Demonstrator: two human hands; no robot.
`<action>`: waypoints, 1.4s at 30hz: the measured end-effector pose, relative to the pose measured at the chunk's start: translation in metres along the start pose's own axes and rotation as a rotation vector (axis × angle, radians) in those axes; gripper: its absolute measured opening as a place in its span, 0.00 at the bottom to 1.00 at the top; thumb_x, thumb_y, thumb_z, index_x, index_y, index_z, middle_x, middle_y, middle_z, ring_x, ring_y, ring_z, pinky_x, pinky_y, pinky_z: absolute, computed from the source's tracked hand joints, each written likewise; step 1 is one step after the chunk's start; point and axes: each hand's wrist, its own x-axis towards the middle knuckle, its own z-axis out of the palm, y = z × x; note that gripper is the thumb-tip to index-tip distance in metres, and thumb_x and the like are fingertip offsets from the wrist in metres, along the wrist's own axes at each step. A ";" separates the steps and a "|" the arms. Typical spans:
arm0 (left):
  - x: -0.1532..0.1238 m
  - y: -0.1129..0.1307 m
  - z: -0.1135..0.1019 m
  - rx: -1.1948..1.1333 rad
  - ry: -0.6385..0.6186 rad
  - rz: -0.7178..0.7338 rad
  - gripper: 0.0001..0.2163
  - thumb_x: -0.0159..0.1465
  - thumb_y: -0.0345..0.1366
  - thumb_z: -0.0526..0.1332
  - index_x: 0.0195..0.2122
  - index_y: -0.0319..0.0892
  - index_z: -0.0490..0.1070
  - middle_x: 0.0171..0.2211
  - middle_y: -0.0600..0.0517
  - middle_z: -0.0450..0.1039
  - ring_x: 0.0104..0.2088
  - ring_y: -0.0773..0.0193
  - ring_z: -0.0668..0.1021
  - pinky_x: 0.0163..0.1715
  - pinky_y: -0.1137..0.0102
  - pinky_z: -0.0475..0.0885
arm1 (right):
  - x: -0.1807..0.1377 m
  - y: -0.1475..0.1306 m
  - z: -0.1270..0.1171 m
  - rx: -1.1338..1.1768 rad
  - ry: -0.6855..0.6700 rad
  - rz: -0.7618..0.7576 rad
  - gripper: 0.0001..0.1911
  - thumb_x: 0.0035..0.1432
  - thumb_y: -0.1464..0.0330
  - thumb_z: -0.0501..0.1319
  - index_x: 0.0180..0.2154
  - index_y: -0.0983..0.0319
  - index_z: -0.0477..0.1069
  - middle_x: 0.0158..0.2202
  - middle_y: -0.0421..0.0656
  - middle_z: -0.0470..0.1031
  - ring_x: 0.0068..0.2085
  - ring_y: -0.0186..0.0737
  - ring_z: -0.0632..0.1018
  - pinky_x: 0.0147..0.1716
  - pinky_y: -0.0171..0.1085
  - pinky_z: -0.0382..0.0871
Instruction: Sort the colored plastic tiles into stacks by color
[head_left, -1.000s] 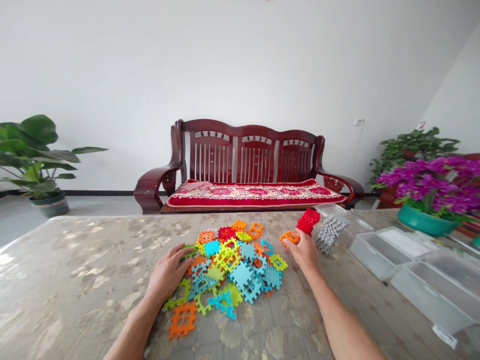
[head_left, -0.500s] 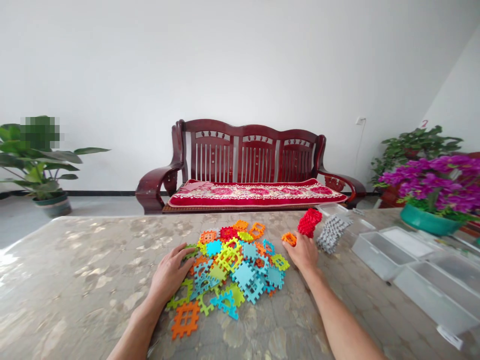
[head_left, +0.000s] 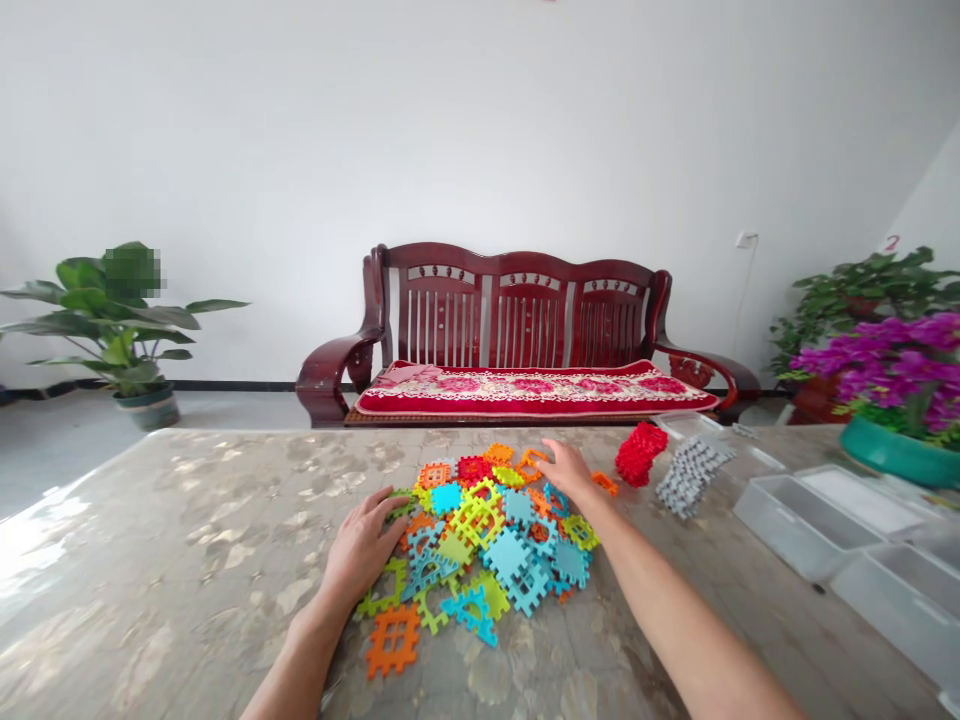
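Note:
A loose pile of interlocking plastic building tiles, toothed along their edges, lies in front of me: blue tiles (head_left: pixel 508 555), lime-green tiles (head_left: pixel 480 515), a red tile (head_left: pixel 475 470) and orange ones. My left hand (head_left: pixel 367 538) rests flat at the pile's left side, its fingertips over a green tile (head_left: pixel 399 502). Over the pile's far right edge reaches my right hand (head_left: pixel 568 468), fingers stretched out beside an orange frame tile (head_left: pixel 531 464); whether they touch it I cannot tell. Right of that hand sits another orange tile (head_left: pixel 604 484). Closest to me is an orange window tile (head_left: pixel 393 640).
To the right stand a stack of red pieces (head_left: pixel 640 453) and a stack of grey pieces (head_left: pixel 691 476). Beyond them are clear plastic boxes (head_left: pixel 806 530) and a teal pot of purple flowers (head_left: pixel 889 450). A wooden bench (head_left: pixel 525 310) stands behind the patterned tablecloth (head_left: pixel 217 540).
My right hand has let go of an orange tile beside the red stack and moved left to the pile's far edge. My left hand stays on the pile's left side. The view has shifted slightly.

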 end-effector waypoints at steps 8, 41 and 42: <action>0.000 0.001 -0.001 -0.002 -0.004 -0.016 0.17 0.64 0.41 0.56 0.50 0.48 0.78 0.60 0.46 0.71 0.57 0.52 0.75 0.59 0.58 0.66 | 0.009 -0.007 0.008 -0.056 -0.017 0.024 0.21 0.55 0.67 0.63 0.52 0.58 0.74 0.47 0.47 0.80 0.50 0.46 0.78 0.46 0.38 0.68; 0.000 -0.001 0.001 -0.003 0.027 0.006 0.16 0.64 0.41 0.57 0.49 0.48 0.79 0.58 0.47 0.72 0.56 0.52 0.76 0.58 0.58 0.67 | -0.007 -0.004 -0.006 0.014 -0.106 -0.249 0.13 0.65 0.70 0.53 0.41 0.59 0.76 0.48 0.46 0.78 0.47 0.42 0.78 0.50 0.36 0.66; 0.000 0.000 0.001 -0.004 0.025 0.011 0.16 0.64 0.41 0.57 0.49 0.48 0.79 0.58 0.47 0.72 0.56 0.52 0.76 0.58 0.58 0.67 | -0.006 -0.004 -0.008 0.041 -0.074 -0.219 0.14 0.65 0.69 0.51 0.41 0.59 0.76 0.48 0.47 0.79 0.48 0.43 0.78 0.49 0.36 0.67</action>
